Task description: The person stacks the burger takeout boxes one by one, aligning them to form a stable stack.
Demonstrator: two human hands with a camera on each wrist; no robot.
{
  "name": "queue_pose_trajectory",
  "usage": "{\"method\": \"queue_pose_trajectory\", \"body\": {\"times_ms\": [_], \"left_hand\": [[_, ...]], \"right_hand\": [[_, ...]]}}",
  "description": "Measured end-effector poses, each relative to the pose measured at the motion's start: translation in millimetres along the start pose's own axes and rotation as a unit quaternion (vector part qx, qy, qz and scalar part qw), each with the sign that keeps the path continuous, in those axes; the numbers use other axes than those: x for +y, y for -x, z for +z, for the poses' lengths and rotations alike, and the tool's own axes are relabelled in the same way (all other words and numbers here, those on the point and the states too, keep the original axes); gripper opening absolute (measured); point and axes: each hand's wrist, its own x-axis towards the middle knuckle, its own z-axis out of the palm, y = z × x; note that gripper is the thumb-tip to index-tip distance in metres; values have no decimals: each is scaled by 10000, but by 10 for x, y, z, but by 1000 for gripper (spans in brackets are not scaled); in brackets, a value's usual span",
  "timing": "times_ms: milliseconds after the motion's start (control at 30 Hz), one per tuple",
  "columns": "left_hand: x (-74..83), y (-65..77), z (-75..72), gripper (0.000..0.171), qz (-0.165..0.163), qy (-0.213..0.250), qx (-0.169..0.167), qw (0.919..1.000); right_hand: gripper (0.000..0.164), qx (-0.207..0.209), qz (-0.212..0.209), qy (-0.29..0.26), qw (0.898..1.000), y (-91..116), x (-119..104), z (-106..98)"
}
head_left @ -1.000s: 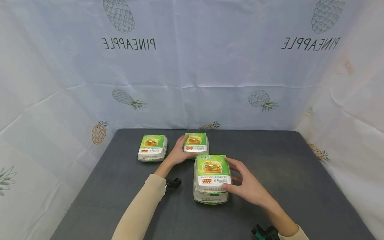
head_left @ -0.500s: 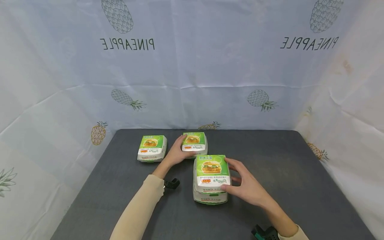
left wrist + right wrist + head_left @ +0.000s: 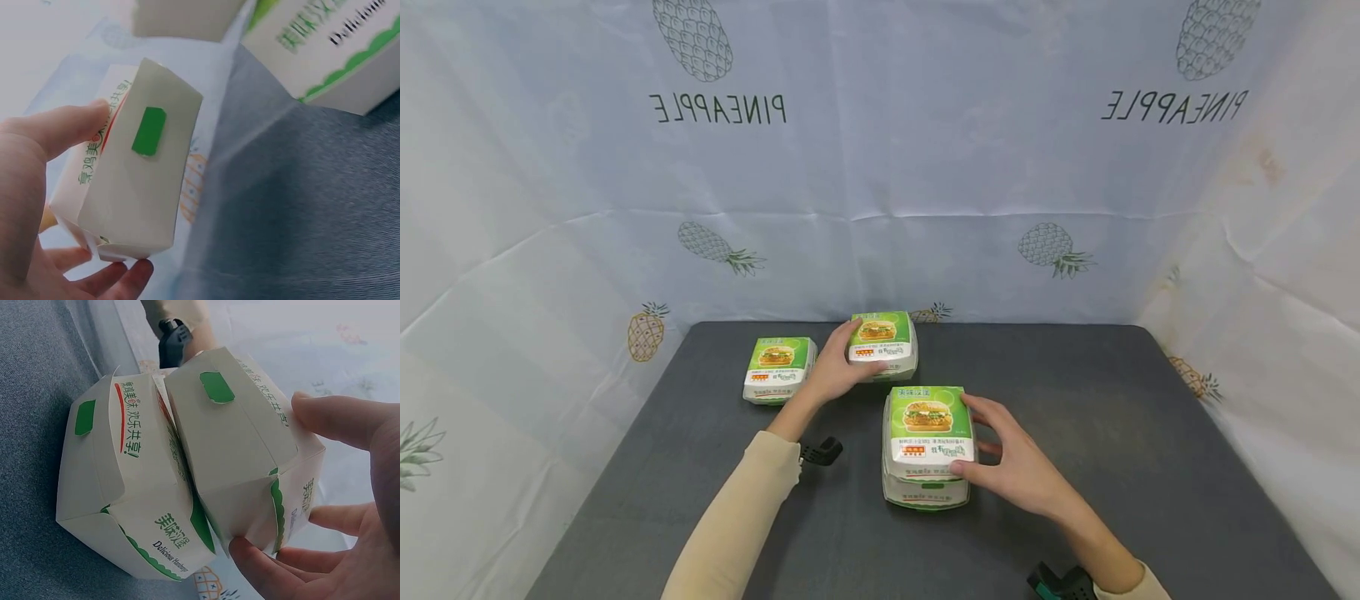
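My left hand (image 3: 833, 367) grips a green and white burger box (image 3: 882, 337) by its left side near the table's back edge; in the left wrist view this box (image 3: 147, 175) is held up off the dark surface, thumb on one face and fingers beneath. Nearer the middle, two more such boxes are stacked. Around the right side of the upper box (image 3: 931, 421), my right hand (image 3: 1021, 467) holds with thumb and fingers. The upper box (image 3: 231, 437) rests against the lower box (image 3: 125, 487) in the right wrist view, its own flap tucked shut.
Another burger box (image 3: 778, 367) stands on the dark table (image 3: 1097, 417) at the back left, beside my left forearm. A white cloth (image 3: 925, 167) printed with pineapples hangs behind the table and along both sides.
My left hand has raised its burger box off the table and shifted it slightly left and back. The right hand and the stacked boxes have stayed in place.
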Motion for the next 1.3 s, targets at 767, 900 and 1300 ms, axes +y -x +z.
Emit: {"method": "queue_pose_trajectory", "body": {"times_ms": [767,900,1300], "left_hand": [[629,197,-341,94,392,-24,42,9992],[715,258,-361,95,518,2,56,9986],[945,515,-332,93,941,328,-107,9950]], "right_hand": [[88,-3,-8,96,10000,1,2,-13],[87,1,-54,81,10000,4,-2,-18],[89,48,-68,137,9999,-1,-1,-13]]}}
